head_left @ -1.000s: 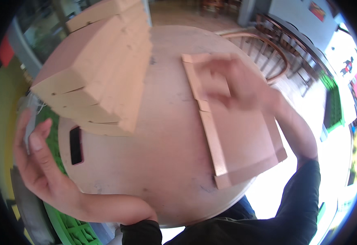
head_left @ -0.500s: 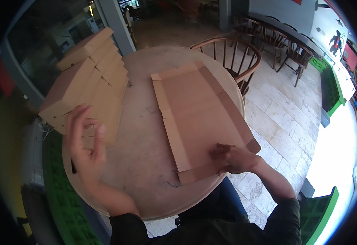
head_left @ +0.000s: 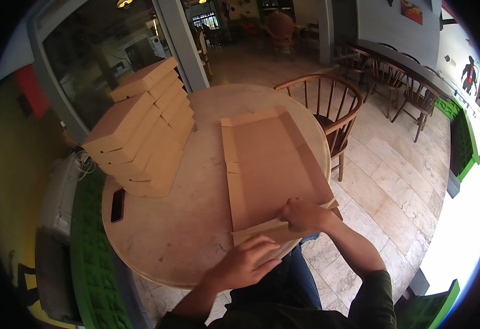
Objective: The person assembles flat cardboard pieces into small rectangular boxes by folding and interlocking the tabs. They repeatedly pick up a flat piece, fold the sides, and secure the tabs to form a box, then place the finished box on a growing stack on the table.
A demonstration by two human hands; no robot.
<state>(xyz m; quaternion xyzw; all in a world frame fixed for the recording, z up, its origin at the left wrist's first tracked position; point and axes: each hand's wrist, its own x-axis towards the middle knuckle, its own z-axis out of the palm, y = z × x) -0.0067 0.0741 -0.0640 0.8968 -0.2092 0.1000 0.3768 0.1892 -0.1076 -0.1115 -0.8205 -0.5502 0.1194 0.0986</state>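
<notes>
A flat, partly unfolded brown cardboard box (head_left: 267,170) lies on the round table in front of me, its edges creased into narrow flaps. The near flap (head_left: 262,229) stands up from the sheet. My right hand (head_left: 304,215) is closed on this flap toward its right end, fingers curled over the inner side. My left hand (head_left: 246,263) is at the flap's left part, with fingers stretched out and thumb apart; whether its fingertips touch the cardboard I cannot tell.
Several folded cardboard boxes (head_left: 141,131) are stacked at the table's left side. A dark phone (head_left: 117,205) lies by the left edge of the round table (head_left: 179,241). One wooden chair (head_left: 333,109) stands close behind the table on the right. Green crates (head_left: 94,257) line the left.
My left hand has come down from beside the stack to the box's near edge. My right hand has closed on the near flap, which is now raised. The view has shifted.
</notes>
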